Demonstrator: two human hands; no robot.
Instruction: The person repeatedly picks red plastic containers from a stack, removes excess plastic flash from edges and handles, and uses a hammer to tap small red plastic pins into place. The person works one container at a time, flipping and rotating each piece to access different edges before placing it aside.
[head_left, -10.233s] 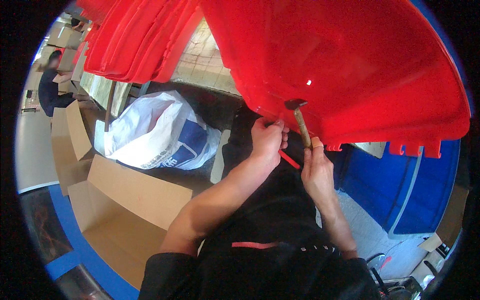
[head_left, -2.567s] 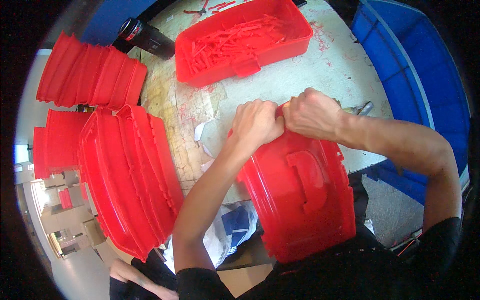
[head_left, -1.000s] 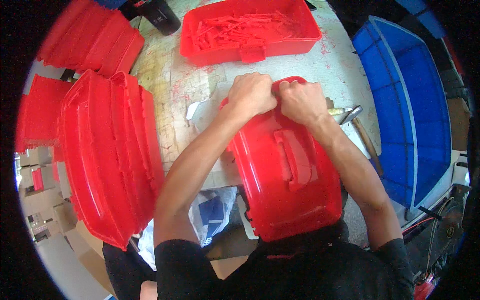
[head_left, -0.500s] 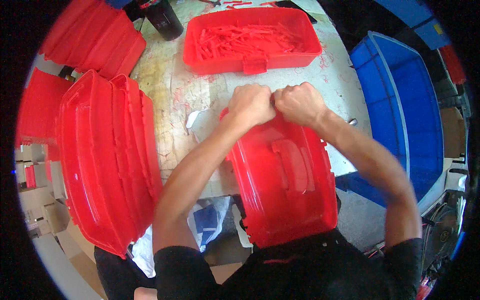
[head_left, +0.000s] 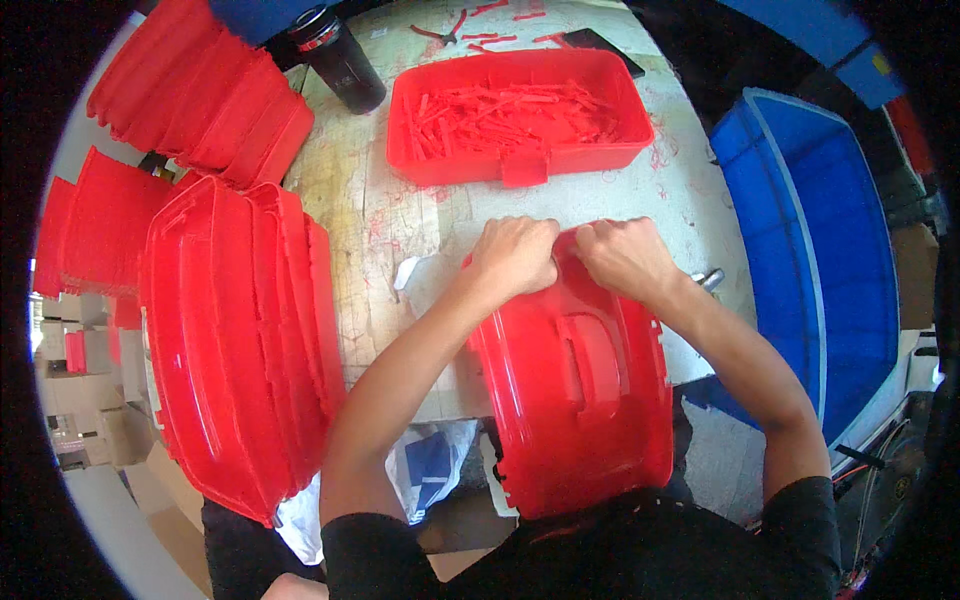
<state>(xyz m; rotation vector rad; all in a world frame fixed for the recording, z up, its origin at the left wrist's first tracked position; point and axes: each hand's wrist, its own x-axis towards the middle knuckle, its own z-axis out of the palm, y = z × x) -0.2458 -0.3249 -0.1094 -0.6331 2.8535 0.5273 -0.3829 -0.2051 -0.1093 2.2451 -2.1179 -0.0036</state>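
A glossy red plastic box lid (head_left: 540, 400) with a raised handle-shaped part in its middle lies lengthwise from the table edge down toward my body. My left hand (head_left: 520, 252) is closed at the lid's far end, knuckles up. Just to its right, my right hand (head_left: 625, 255) is closed on the same end. A narrow gap separates the two fists, and red plastic shows in it. The fingertips are hidden under the knuckles, so whether a small piece is pinched there cannot be made out.
Beyond the hands stands a red tray (head_left: 575, 168) of red plastic strips. Red shells are stacked at left (head_left: 220, 340) and far left (head_left: 205, 95). A black tumbler (head_left: 342, 65), pliers (head_left: 447, 32) and a dark flat object (head_left: 605, 50) lie farther back. At right is a blue crate (head_left: 810, 230).
My fists, close together before with something dark between them, are now slightly apart. The lid stays under them. The whole view has shifted, so everything appears lower in it.
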